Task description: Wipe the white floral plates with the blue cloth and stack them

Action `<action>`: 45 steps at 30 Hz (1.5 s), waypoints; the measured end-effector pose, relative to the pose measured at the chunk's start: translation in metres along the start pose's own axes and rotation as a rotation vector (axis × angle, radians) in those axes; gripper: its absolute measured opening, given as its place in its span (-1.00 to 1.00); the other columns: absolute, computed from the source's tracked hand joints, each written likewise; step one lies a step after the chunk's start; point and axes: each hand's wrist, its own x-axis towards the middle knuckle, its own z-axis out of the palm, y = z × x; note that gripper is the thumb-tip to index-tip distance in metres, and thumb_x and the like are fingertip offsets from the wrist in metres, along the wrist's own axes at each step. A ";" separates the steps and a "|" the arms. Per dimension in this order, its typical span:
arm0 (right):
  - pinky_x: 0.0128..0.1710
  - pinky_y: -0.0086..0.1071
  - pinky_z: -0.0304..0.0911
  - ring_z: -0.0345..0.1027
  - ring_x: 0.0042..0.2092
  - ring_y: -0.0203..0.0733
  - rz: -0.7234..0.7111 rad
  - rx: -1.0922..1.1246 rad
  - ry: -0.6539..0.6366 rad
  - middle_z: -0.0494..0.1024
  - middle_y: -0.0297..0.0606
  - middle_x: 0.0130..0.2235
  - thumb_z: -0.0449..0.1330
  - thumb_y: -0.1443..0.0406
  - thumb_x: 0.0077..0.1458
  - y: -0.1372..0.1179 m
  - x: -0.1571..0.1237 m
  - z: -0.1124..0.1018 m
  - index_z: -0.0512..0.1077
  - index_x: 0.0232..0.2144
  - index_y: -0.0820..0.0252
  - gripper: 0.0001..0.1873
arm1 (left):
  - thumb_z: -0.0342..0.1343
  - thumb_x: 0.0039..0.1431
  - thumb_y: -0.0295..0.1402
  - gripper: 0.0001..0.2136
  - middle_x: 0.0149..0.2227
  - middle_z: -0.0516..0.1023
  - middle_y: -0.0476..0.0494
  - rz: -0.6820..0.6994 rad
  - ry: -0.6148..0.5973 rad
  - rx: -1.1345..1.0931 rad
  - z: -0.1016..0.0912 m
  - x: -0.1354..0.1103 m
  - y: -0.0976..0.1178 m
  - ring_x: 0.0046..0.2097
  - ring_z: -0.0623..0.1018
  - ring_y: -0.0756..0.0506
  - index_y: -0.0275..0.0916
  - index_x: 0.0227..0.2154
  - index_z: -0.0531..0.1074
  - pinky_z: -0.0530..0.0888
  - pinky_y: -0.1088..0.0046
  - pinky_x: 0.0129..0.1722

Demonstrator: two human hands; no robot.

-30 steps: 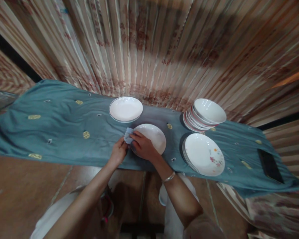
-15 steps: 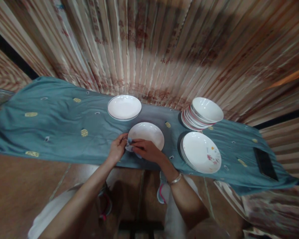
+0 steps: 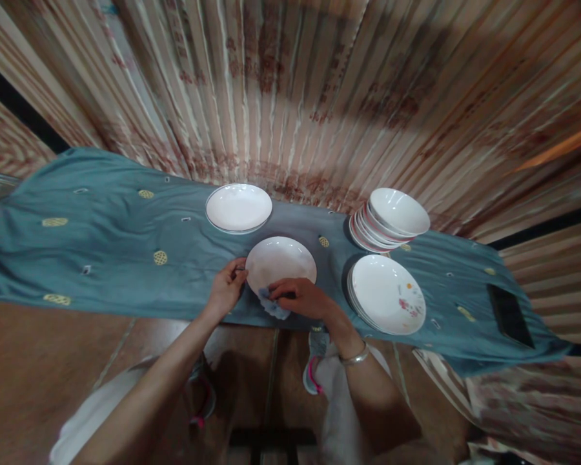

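A white plate (image 3: 281, 261) lies on the blue-green embroidered cloth (image 3: 121, 252) in front of me. My left hand (image 3: 228, 289) pinches the plate's left rim. My right hand (image 3: 301, 298) is closed on a small pale blue rag (image 3: 273, 305) and presses it against the plate's near edge. A metal bangle sits on my right wrist.
A second white plate (image 3: 239, 207) lies behind the first. To the right stand a stack of bowls (image 3: 392, 218) and a stack of flowered plates (image 3: 386, 293). A dark flat phone-like object (image 3: 509, 307) lies at the far right. Striped curtains hang behind; brown floor below.
My right hand with the rag has slid from the plate's left edge round to its near edge. My left hand has stayed at the left rim.
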 end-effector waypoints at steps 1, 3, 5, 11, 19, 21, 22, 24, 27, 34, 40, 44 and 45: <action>0.08 -0.30 0.33 0.52 0.04 -0.12 0.009 -0.015 0.003 0.63 -0.27 0.02 0.21 0.47 0.02 0.000 -0.003 -0.002 0.64 -0.26 0.11 -0.72 | 0.21 -0.11 -0.18 -0.63 -0.50 0.53 -0.01 0.003 -0.001 0.000 0.000 0.000 0.000 -0.43 0.49 -0.07 -0.24 -0.22 0.52 0.37 0.45 -0.44; 0.09 -0.29 0.33 0.52 0.05 -0.13 0.017 -0.039 0.008 0.63 -0.27 0.02 0.20 0.49 -0.01 0.001 -0.009 -0.004 0.63 -0.27 0.11 -0.70 | 0.22 -0.12 -0.17 -0.63 -0.49 0.54 -0.01 0.003 0.000 -0.001 0.000 0.000 0.001 -0.42 0.48 -0.07 -0.24 -0.23 0.51 0.37 0.44 -0.42; 0.09 -0.29 0.33 0.52 0.04 -0.12 0.021 -0.065 0.027 0.64 -0.25 0.01 0.19 0.51 -0.03 0.002 -0.014 -0.006 0.62 -0.28 0.13 -0.69 | 0.22 -0.13 -0.16 -0.62 -0.49 0.53 -0.01 -0.003 0.000 0.000 0.000 0.000 0.002 -0.42 0.47 -0.07 -0.23 -0.22 0.51 0.36 0.44 -0.42; 0.14 -0.22 0.31 0.50 0.07 -0.11 0.035 -0.213 0.149 0.64 -0.16 -0.02 0.14 0.55 -0.03 0.008 -0.029 -0.008 0.61 -0.30 0.17 -0.67 | 0.23 -0.13 -0.14 -0.60 -0.50 0.52 -0.02 -0.028 -0.018 -0.010 0.000 0.000 0.004 -0.42 0.47 -0.08 -0.23 -0.21 0.50 0.35 0.44 -0.43; 0.14 -0.16 0.30 0.50 0.01 -0.12 -0.017 -0.383 0.386 0.65 -0.19 -0.08 0.11 0.54 0.03 0.030 -0.036 -0.010 0.57 -0.35 0.15 -0.70 | 0.23 -0.17 -0.13 -0.58 -0.50 0.51 0.01 -0.038 -0.007 -0.037 0.001 0.001 0.003 -0.42 0.47 -0.06 -0.24 -0.21 0.49 0.38 0.42 -0.37; 0.15 -0.17 0.29 0.49 0.00 -0.13 -0.031 -0.406 0.443 0.65 -0.19 -0.08 0.09 0.54 0.03 0.034 -0.035 -0.010 0.56 -0.35 0.14 -0.70 | 0.23 -0.16 -0.14 -0.59 -0.55 0.47 0.05 -0.039 -0.008 -0.038 0.001 0.001 0.003 -0.43 0.47 -0.07 -0.24 -0.22 0.49 0.39 0.43 -0.38; 0.16 -0.17 0.29 0.48 0.00 -0.13 -0.036 -0.417 0.469 0.64 -0.18 -0.08 0.09 0.54 0.03 0.036 -0.034 -0.011 0.55 -0.34 0.14 -0.69 | 0.24 -0.16 -0.14 -0.59 -0.56 0.46 0.05 -0.036 -0.007 -0.039 0.001 0.001 0.002 -0.42 0.48 -0.07 -0.23 -0.22 0.49 0.39 0.43 -0.38; 0.16 -0.14 0.29 0.46 0.02 -0.11 -0.036 -0.435 0.518 0.63 -0.16 -0.07 0.08 0.54 0.02 0.038 -0.033 -0.013 0.55 -0.32 0.14 -0.68 | 0.25 -0.15 -0.14 -0.60 -0.54 0.49 0.04 -0.031 -0.012 -0.040 0.001 0.001 0.002 -0.43 0.48 -0.06 -0.22 -0.23 0.50 0.40 0.43 -0.39; 0.19 -0.08 0.27 0.41 0.07 -0.06 0.002 -0.452 0.588 0.60 -0.12 -0.02 0.07 0.52 0.03 0.042 -0.030 -0.018 0.56 -0.26 0.13 -0.65 | 0.26 -0.14 -0.14 -0.60 -0.52 0.51 0.03 -0.033 -0.016 -0.046 0.000 0.001 0.002 -0.44 0.49 -0.06 -0.22 -0.22 0.50 0.41 0.43 -0.40; 0.25 -0.04 0.20 0.36 0.13 -0.02 0.042 -0.482 0.643 0.55 -0.08 0.07 0.03 0.52 0.03 0.050 -0.021 -0.024 0.55 -0.14 0.16 -0.58 | 0.28 -0.15 -0.12 -0.57 -0.38 0.59 -0.05 -0.018 -0.015 -0.034 0.000 0.002 0.002 -0.35 0.54 -0.08 -0.25 -0.21 0.50 0.45 0.39 -0.28; 0.25 -0.05 0.21 0.36 0.14 -0.01 0.056 -0.530 0.660 0.54 -0.02 0.09 0.01 0.54 0.02 0.052 -0.002 -0.029 0.55 -0.15 0.25 -0.57 | 0.27 -0.14 -0.12 -0.57 -0.37 0.58 -0.06 -0.012 -0.016 -0.042 0.000 0.002 0.001 -0.33 0.53 -0.09 -0.25 -0.21 0.50 0.44 0.37 -0.25; 0.27 -0.04 0.17 0.38 0.12 -0.02 0.060 -0.570 0.633 0.56 -0.03 0.06 0.00 0.57 0.01 0.050 0.015 -0.032 0.54 -0.16 0.26 -0.57 | 0.26 -0.12 -0.12 -0.59 -0.38 0.58 -0.06 -0.015 -0.025 -0.040 0.000 0.001 0.004 -0.33 0.54 -0.08 -0.25 -0.21 0.51 0.45 0.38 -0.25; 0.28 -0.03 0.16 0.37 0.12 -0.02 0.061 -0.574 0.630 0.55 -0.04 0.06 -0.01 0.57 0.02 0.049 0.019 -0.032 0.53 -0.15 0.25 -0.56 | 0.26 -0.12 -0.13 -0.59 -0.38 0.58 -0.06 -0.014 -0.025 -0.041 0.000 0.000 0.004 -0.33 0.54 -0.09 -0.25 -0.21 0.52 0.45 0.39 -0.26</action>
